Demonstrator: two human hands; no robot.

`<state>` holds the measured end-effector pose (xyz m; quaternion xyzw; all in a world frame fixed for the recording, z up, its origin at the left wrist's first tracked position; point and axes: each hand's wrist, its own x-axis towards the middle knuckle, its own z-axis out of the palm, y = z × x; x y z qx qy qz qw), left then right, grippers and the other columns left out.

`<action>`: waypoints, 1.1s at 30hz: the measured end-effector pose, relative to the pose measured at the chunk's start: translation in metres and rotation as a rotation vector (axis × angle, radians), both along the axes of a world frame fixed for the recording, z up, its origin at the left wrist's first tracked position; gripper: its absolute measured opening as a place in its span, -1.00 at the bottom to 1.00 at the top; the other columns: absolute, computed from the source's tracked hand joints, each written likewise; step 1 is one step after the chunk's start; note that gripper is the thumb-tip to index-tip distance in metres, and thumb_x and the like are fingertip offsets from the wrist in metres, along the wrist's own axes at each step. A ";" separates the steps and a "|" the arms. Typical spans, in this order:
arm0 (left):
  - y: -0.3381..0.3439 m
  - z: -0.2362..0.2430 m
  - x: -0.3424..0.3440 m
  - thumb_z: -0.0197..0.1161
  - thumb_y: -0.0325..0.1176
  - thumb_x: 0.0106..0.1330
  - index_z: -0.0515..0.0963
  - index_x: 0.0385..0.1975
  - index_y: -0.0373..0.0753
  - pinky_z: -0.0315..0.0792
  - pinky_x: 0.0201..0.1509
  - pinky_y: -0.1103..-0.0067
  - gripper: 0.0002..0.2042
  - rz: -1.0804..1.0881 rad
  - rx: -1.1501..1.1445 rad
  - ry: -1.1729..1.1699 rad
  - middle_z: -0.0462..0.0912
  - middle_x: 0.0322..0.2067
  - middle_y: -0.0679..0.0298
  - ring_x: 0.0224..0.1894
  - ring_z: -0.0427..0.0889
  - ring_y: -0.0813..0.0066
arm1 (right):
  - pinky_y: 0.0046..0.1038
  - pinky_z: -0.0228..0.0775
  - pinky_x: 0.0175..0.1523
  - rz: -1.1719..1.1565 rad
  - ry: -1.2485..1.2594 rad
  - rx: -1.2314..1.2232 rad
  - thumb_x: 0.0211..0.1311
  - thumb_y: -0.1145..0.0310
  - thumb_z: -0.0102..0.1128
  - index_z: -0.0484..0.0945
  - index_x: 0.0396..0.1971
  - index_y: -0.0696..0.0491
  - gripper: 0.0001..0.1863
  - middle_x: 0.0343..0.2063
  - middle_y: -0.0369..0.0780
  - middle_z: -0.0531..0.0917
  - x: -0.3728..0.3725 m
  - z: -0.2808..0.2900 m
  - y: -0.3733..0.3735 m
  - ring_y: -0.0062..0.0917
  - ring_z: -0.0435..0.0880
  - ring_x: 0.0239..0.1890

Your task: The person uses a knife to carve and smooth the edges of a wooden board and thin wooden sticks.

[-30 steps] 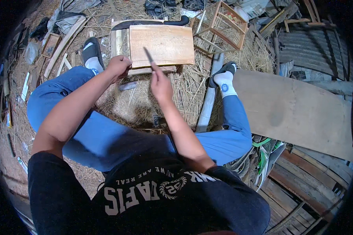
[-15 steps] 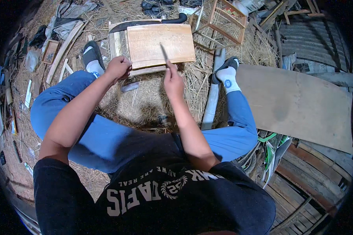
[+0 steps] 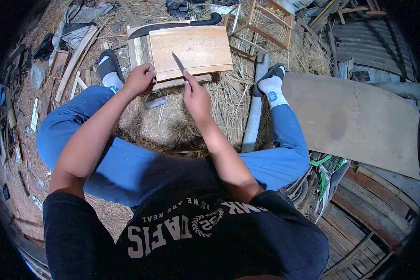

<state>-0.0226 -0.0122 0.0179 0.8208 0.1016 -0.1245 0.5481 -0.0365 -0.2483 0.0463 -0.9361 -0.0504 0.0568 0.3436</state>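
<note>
My right hand is closed round the handle of a knife, its dark narrow blade slanting up and left over a pale wooden board. My left hand is closed at the board's near left corner, fingertips pinched. A thin pale line runs from near those fingers along the board's front; I cannot make out whether it is a strip held in them or the board's edge. Behind the board lies a long dark machete-like blade with a curved black handle.
Straw covers the ground. A small wooden frame stands beyond the board to the right. A grey beam lies by my right foot, with a large flat brown sheet beyond. Wooden strips lie to the left.
The knife and my right hand have shifted left and slightly nearer me, and the blade now slants more to the left. My left hand stays almost still.
</note>
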 end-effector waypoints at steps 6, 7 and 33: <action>0.004 -0.007 0.005 0.24 -0.35 0.36 0.45 -0.53 -0.25 0.45 -0.40 0.51 -0.78 -0.004 -0.068 0.011 0.60 -0.58 0.31 -0.52 0.55 0.55 | -0.11 0.51 -0.28 0.102 0.017 0.017 0.40 0.25 0.05 0.51 0.19 -0.34 -0.61 -0.47 -0.05 0.67 -0.012 0.004 0.019 -0.07 0.68 -0.40; 0.006 -0.007 0.004 0.24 -0.35 0.36 0.45 -0.53 -0.25 0.45 -0.40 0.51 -0.78 -0.003 -0.063 0.014 0.60 -0.58 0.31 -0.52 0.55 0.55 | -0.15 0.50 -0.32 0.052 0.037 0.014 0.41 0.23 0.05 0.51 0.19 -0.34 -0.62 -0.50 -0.04 0.66 -0.009 0.003 0.014 -0.10 0.68 -0.45; 0.007 -0.005 0.020 0.20 -0.37 0.40 0.49 -0.38 -0.24 0.21 -0.73 0.58 -0.88 -0.023 -0.243 0.330 0.58 -0.60 0.32 -0.73 0.40 0.60 | -0.60 0.20 -0.68 0.122 0.060 -0.105 0.52 0.21 -0.06 0.44 0.27 -0.34 -0.62 -0.68 -0.35 0.50 0.001 -0.007 -0.024 -0.64 0.37 -0.74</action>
